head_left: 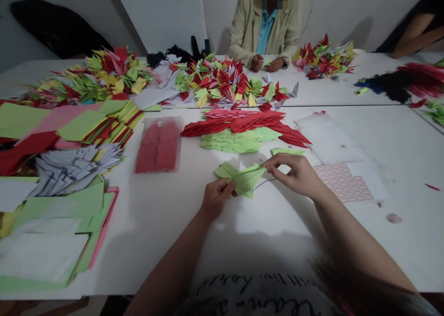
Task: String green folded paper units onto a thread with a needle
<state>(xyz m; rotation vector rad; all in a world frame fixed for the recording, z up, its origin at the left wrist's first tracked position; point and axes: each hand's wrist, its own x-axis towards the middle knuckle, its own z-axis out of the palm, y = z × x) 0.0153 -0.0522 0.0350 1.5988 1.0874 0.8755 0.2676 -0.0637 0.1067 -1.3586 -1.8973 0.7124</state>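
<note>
A light green folded paper piece (247, 179) with pointed corners is held above the white table (163, 223). My left hand (215, 199) pinches its lower left side between thumb and fingers. With closed fingertips, my right hand (294, 172) grips the pointed right end of the same piece. A thin dark thread (266, 182) runs from beside the paper toward my right wrist; where it ends is hidden. Just beyond my hands lie a stack of green folded papers (231, 140) and fanned red folded papers (256, 120). One more green piece (286, 151) rests behind my right hand.
To the left are a red packet in clear wrap (158, 145), white folded papers (74, 166) and green sheets (93, 209). Heaps of coloured folded paper (215, 78) line the back, where a person (265, 29) sits. A sticker sheet (343, 182) lies right.
</note>
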